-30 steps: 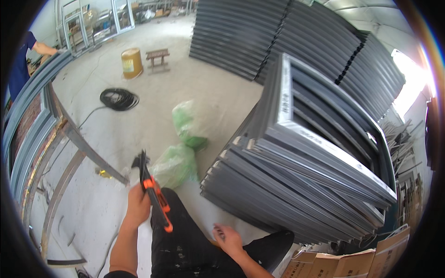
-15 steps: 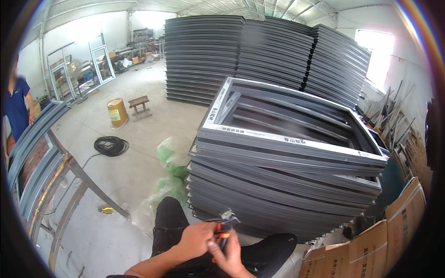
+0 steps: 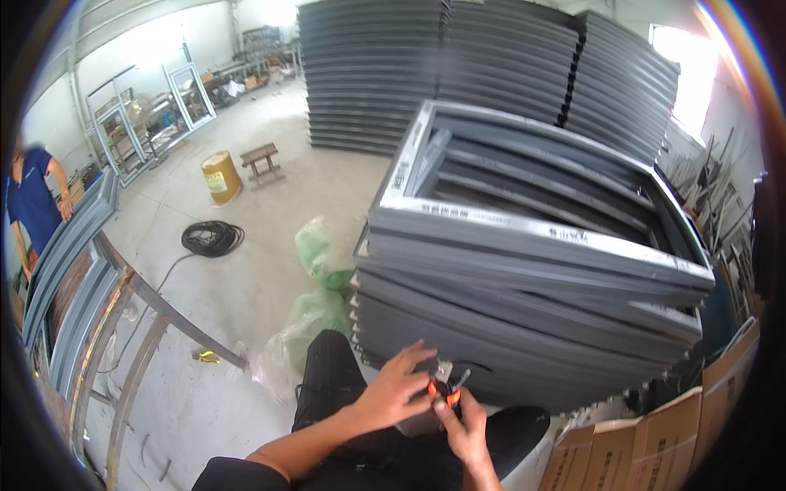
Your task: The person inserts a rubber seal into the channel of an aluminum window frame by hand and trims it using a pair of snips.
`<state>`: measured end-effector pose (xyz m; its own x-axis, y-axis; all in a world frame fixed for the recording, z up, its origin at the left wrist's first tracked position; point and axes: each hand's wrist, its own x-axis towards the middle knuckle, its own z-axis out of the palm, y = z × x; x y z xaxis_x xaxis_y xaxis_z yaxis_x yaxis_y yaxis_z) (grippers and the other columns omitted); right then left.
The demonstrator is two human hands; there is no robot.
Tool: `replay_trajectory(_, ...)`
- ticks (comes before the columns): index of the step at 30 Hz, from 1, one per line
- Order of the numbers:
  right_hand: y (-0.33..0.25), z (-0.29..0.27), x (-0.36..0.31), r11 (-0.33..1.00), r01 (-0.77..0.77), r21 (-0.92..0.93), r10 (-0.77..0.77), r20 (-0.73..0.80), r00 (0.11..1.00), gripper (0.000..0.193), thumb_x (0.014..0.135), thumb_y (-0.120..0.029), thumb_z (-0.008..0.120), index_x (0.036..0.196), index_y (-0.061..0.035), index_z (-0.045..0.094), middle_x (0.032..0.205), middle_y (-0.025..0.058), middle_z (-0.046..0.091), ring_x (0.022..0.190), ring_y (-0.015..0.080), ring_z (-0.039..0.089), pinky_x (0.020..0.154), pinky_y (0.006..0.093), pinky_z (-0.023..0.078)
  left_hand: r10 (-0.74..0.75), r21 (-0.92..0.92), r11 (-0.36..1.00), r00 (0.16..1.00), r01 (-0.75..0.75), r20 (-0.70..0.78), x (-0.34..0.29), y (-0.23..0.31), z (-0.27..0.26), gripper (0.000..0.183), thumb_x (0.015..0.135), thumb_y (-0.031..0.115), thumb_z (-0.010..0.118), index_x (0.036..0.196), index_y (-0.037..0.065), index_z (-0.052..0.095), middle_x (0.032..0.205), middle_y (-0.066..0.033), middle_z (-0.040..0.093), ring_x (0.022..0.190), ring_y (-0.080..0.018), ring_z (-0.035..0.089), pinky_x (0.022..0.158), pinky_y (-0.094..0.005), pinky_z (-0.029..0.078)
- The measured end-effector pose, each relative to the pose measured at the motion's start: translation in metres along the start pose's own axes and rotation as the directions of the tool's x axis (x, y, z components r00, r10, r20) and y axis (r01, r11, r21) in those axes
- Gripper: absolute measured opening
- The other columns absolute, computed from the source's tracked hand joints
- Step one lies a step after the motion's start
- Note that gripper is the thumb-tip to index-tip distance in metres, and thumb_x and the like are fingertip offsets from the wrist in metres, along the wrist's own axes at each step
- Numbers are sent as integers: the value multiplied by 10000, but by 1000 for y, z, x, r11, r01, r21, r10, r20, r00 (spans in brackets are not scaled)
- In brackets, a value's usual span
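Right grip point(image 3: 467, 430): pinching the tool by its handle.
Tool point(image 3: 452, 398): orange and black, above my lap. I judge the step to be handling it with both hands; the next move calls for a firm right hold.
Left grip point(image 3: 393, 393): fingers spread just beside it; touching, I cannot tell.
Boxes point(image 3: 667, 434): brown, printed sides.
Frame point(image 3: 524, 222): dark lettering on pale strips, partly blurred.
Drum point(image 3: 219, 176): pale label, too small to read.
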<state>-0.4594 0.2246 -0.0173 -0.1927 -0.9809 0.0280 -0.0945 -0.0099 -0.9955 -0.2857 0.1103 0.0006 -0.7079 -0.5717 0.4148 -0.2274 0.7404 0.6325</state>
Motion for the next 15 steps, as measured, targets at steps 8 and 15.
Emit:
replay_trajectory(8,21,-7,9,998,-19,59,32,-215,976,289,963,-75,685,1237,15,661,780,-3,623,649,53,528,562,206,374,-494,569,736,866,365,83,-143,-125,17,567,851,516,740,1244,112,681,1416,-141,580,1459,-322,422,1229,-585,226)
replay_trajectory(15,46,-23,14,764,-47,644,77,-19,997,410,931,-178,745,1288,-10,634,938,95,665,720,147,594,531,251,408,-432,608,673,891,420,-137,-144,-130,28,191,840,137,583,967,115,723,884,-57,615,955,-251,619,889,-422,462)
